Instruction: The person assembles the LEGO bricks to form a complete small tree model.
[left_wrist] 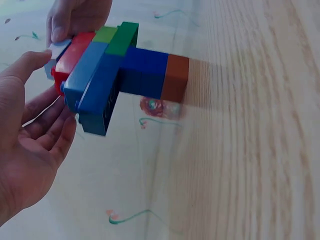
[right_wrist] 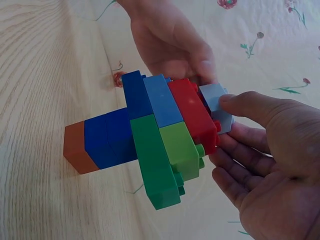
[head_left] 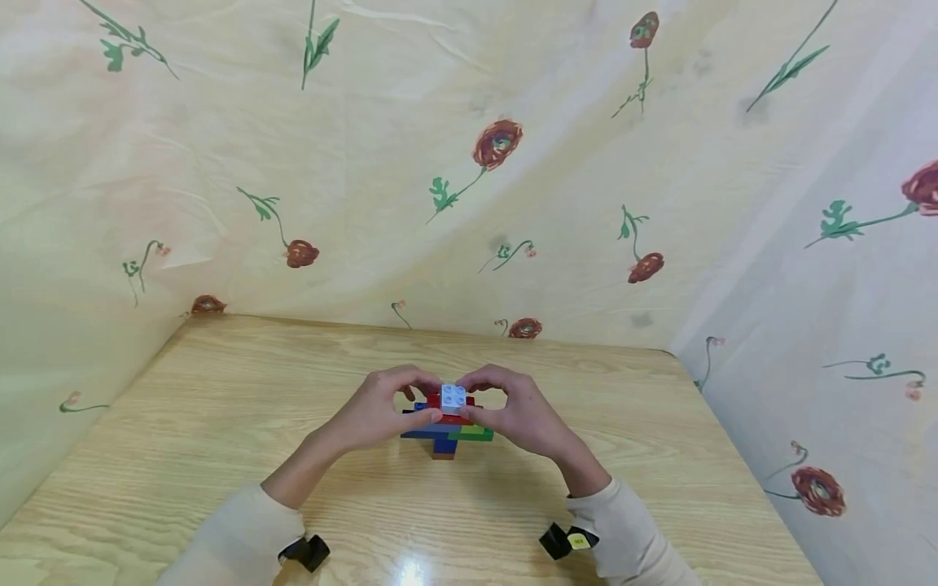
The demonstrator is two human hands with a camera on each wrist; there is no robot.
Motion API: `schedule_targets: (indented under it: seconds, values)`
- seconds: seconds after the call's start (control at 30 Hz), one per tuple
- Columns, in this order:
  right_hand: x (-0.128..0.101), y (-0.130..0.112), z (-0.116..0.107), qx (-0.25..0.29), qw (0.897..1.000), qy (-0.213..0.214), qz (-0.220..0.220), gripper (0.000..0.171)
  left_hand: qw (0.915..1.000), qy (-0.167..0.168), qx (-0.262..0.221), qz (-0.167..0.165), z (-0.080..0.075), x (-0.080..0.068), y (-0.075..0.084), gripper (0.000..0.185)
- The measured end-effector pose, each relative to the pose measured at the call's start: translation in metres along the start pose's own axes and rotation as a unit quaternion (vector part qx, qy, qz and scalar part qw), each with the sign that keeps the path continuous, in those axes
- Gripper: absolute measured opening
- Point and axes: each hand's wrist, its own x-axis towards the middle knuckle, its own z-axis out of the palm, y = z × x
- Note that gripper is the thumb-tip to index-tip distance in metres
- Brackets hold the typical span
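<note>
A small brick structure (head_left: 449, 427) stands on the wooden table (head_left: 220, 423): a brown brick at the bottom, blue above it, then a crosswise blue and green layer, a red brick and a white brick (head_left: 453, 396) on top. My left hand (head_left: 410, 397) grips the top of the structure from the left, thumb in front and fingers curled behind. My right hand (head_left: 487, 399) pinches the white brick from the right. In the right wrist view, the right hand (right_wrist: 230, 132) has its thumb on the white brick (right_wrist: 216, 102). The left wrist view shows the left hand (left_wrist: 47, 100) cupped round the structure (left_wrist: 115, 70).
Floral cloth (head_left: 469, 163) hangs behind the table and along both sides. The table's right edge (head_left: 733, 456) runs close to the cloth. Cream sleeves and small black wrist mounts (head_left: 308, 552) show near the front edge.
</note>
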Motion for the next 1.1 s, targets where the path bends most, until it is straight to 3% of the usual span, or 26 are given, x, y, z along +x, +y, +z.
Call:
schedule_targets:
  seconds: [0.17, 0.3, 1.1]
  values:
    - [0.0009, -0.0003, -0.0002, -0.001, 1.000, -0.002, 0.000, 0.026, 0.9992, 0.037, 0.013, 0.004, 0.0059, 0.0016, 0.0090, 0.033]
    - [0.0015, -0.0004, -0.0007, -0.003, 1.000, 0.000, 0.000, 0.026, 0.9987, 0.049, 0.011, 0.002, 0.0076, 0.0021, 0.0106, 0.029]
    - [-0.0003, 0.0031, 0.0026, 0.012, 1.000, -0.002, 0.003, 0.025, 0.9993, 0.026, -0.019, -0.018, 0.0057, 0.0016, 0.0091, 0.022]
